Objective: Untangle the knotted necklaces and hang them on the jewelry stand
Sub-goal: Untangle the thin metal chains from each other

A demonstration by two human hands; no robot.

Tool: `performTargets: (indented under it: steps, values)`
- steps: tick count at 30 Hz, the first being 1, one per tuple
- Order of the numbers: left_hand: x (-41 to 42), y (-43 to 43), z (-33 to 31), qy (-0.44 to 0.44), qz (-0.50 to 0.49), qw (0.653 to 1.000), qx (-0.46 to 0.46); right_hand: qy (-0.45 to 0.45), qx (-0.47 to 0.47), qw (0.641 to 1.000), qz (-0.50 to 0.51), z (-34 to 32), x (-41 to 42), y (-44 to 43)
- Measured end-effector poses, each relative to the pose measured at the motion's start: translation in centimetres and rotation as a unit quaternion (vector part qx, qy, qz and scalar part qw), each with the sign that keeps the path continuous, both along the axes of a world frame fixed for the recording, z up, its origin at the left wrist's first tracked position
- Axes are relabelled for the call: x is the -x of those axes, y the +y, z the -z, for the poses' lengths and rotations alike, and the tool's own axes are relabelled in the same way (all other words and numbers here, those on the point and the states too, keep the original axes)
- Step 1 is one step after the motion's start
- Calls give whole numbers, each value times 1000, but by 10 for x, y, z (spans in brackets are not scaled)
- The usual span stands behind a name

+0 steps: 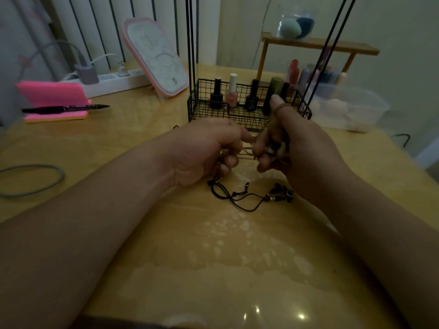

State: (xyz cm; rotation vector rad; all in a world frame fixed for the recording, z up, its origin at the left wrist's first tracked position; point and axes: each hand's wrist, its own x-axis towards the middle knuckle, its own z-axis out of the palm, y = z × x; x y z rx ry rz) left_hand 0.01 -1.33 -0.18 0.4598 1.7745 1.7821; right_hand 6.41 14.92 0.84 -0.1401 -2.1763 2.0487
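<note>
Both my hands meet above the yellow table (pixel 166 245), in front of the black wire jewelry stand (pixel 247 108). My left hand (pixel 204 150) pinches a thin tan cord necklace (pixel 247 151) between its fingertips. My right hand (pixel 299 148) grips the same cord, which loops over its raised index finger, and a pale pendant sits in its curled fingers. A black cord necklace (pixel 249 198) with dark beads lies loose on the table just below my hands. The stand's tall black rods (pixel 191 43) rise out of view.
Nail polish bottles (pixel 231 92) stand in the wire basket. A pink-framed mirror (pixel 156 58) leans at the back, a power strip (pixel 114 81) and a pink notepad with a pen (pixel 64 108) to its left. A clear plastic box (pixel 351 108) and wooden shelf (pixel 316 46) are at the right.
</note>
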Motion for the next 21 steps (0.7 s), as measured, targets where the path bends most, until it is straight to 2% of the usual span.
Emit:
performTargets:
  steps: [5,9,13,17,21]
  values:
    - [1,-4,0,98,11,992,77,-21,28,999,-30,-2,-1,1]
    - [0,-6,-1,232,6,963,140,-30,-1,998,-48,-1,-2,1]
    - [-4,-8,-5,301,30,950,77,-42,-23,998,-39,1,-1,0]
    - [-3,-5,-1,386,0,918,94,-44,-31,997,-52,2,-3,-3]
    - [-1,-4,2,429,-43,899,74,-44,-24,996,-76,3,-2,-5]
